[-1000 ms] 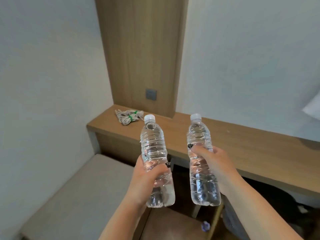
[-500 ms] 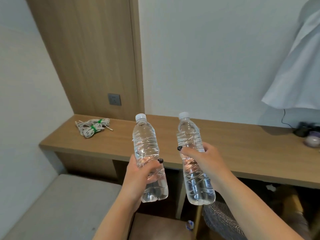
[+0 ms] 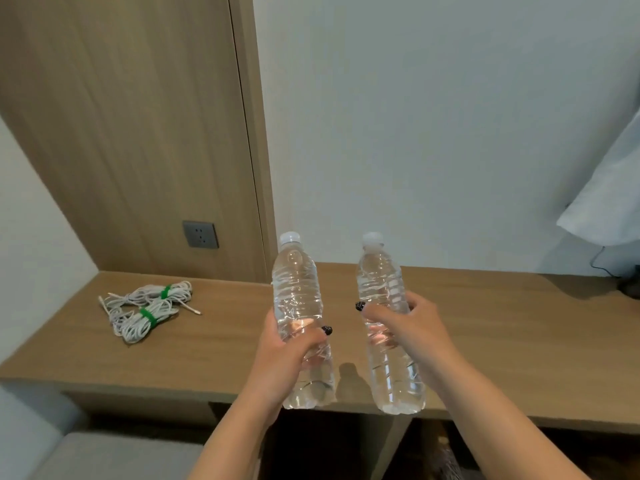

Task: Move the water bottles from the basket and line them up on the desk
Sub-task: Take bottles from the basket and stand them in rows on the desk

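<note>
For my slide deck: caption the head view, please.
Left hand and right hand each hold a clear water bottle above the wooden desk.

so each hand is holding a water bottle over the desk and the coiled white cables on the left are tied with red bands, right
Not quite. The head view shows the bands on the coiled white cables are green, not red. The rest holds: the left hand and right hand each grip a water bottle, left bottle and right bottle, over the desk.

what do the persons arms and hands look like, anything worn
Both forearms are bare, with no sleeves, watch or bracelet in view. The left hand and right hand wear no gloves or visible rings. The thumbnails that show carry dark, near-black nail polish.
</note>
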Action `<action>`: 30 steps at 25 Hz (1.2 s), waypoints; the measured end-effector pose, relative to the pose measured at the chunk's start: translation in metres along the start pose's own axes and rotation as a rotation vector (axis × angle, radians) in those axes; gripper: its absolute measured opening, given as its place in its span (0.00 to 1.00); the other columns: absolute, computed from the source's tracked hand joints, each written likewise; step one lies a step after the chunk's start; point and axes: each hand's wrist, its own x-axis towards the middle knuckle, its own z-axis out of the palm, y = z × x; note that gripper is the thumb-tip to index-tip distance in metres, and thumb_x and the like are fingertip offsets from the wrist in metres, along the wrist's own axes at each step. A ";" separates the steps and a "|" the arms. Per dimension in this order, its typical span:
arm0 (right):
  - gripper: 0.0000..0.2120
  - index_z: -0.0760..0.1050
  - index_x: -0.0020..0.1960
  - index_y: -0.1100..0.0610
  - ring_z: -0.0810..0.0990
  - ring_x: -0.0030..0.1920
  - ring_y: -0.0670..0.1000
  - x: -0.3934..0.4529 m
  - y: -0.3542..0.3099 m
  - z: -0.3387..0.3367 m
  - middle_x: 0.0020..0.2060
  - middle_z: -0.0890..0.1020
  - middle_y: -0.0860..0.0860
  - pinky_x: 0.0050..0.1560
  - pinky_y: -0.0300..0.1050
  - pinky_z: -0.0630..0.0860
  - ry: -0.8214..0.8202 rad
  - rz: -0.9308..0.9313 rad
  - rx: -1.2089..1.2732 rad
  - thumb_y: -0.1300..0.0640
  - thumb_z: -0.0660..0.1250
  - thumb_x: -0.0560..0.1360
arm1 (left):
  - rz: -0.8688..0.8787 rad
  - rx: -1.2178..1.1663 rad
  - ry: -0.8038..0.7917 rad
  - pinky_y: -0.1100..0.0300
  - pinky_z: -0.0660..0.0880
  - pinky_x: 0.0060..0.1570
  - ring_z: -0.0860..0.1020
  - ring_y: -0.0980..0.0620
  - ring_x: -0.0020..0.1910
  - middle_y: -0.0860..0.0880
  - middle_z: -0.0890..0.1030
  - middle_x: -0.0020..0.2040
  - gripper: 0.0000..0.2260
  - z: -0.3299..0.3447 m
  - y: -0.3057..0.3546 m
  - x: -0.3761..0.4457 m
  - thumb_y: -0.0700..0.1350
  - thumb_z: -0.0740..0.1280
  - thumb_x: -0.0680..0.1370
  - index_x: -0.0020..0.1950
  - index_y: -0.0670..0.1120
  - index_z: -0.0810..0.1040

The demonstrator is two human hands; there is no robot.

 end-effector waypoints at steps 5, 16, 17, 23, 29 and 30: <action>0.14 0.81 0.48 0.51 0.84 0.35 0.47 0.067 -0.004 0.030 0.39 0.87 0.49 0.36 0.42 0.77 -0.014 -0.009 -0.028 0.57 0.79 0.65 | -0.020 0.020 0.027 0.67 0.77 0.33 0.83 0.55 0.42 0.47 0.83 0.50 0.20 -0.018 0.005 0.065 0.35 0.72 0.72 0.60 0.50 0.74; 0.21 0.77 0.53 0.53 0.84 0.44 0.49 0.239 -0.004 0.062 0.45 0.85 0.49 0.47 0.49 0.81 -0.133 -0.047 -0.299 0.55 0.80 0.62 | -0.073 -0.014 0.273 0.63 0.78 0.33 0.84 0.51 0.42 0.48 0.85 0.46 0.21 -0.009 0.003 0.189 0.36 0.75 0.70 0.57 0.53 0.76; 0.23 0.76 0.55 0.53 0.83 0.45 0.47 0.254 -0.006 0.066 0.47 0.84 0.49 0.44 0.44 0.80 -0.151 -0.067 -0.320 0.55 0.80 0.63 | -0.068 -0.019 0.294 0.61 0.79 0.35 0.84 0.51 0.42 0.48 0.85 0.46 0.21 -0.008 0.004 0.198 0.36 0.75 0.70 0.58 0.53 0.76; 0.29 0.71 0.59 0.53 0.79 0.50 0.52 0.326 -0.008 0.101 0.50 0.80 0.48 0.49 0.47 0.76 -0.241 -0.157 -0.551 0.52 0.80 0.62 | -0.071 -0.072 0.370 0.61 0.79 0.36 0.85 0.53 0.41 0.49 0.85 0.46 0.20 -0.023 -0.001 0.232 0.38 0.75 0.71 0.58 0.52 0.76; 0.29 0.72 0.59 0.54 0.78 0.49 0.54 0.380 0.011 0.156 0.50 0.80 0.50 0.46 0.44 0.72 -0.214 -0.147 -0.651 0.55 0.80 0.61 | -0.027 0.030 0.308 0.61 0.80 0.39 0.83 0.59 0.39 0.59 0.84 0.42 0.22 -0.062 0.005 0.262 0.34 0.75 0.70 0.53 0.58 0.74; 0.29 0.73 0.59 0.55 0.78 0.48 0.54 0.388 0.016 0.165 0.51 0.79 0.51 0.45 0.43 0.71 -0.200 -0.129 -0.660 0.55 0.80 0.61 | -0.023 0.046 0.287 0.65 0.79 0.37 0.82 0.62 0.38 0.62 0.84 0.40 0.24 -0.067 0.006 0.265 0.33 0.74 0.71 0.53 0.60 0.73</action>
